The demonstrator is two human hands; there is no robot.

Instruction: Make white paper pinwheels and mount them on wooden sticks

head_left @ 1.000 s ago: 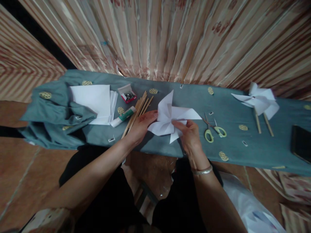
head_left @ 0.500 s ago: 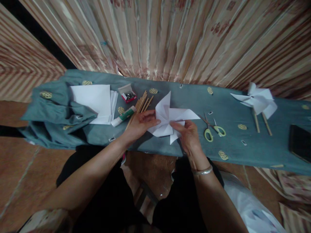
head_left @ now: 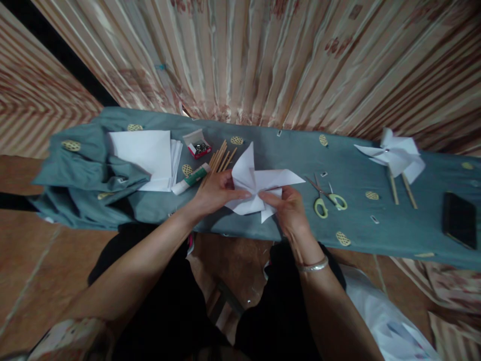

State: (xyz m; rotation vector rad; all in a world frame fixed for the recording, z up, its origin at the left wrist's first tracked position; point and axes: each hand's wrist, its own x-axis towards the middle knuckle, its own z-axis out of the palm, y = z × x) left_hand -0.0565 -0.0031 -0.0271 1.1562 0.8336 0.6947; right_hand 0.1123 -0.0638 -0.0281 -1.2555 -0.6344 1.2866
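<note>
The left thumb has come in over the white paper pinwheel (head_left: 259, 180), which has slid slightly leftward; its folded middle now seems steadier, pinned from both sides. The left hand (head_left: 215, 194) and right hand (head_left: 293, 209) each pinch it, thumbs nearly meeting, forearms angled inward. It sits between wooden sticks (head_left: 219, 158) and scissors (head_left: 321, 191).

No text could be read. The green label (head_left: 196, 175) of the white tube (head_left: 181, 187) and the small rectangular prints (head_left: 375, 219) on the blue-green cloth (head_left: 289, 153) were too small and blurred to be deciphered.
</note>
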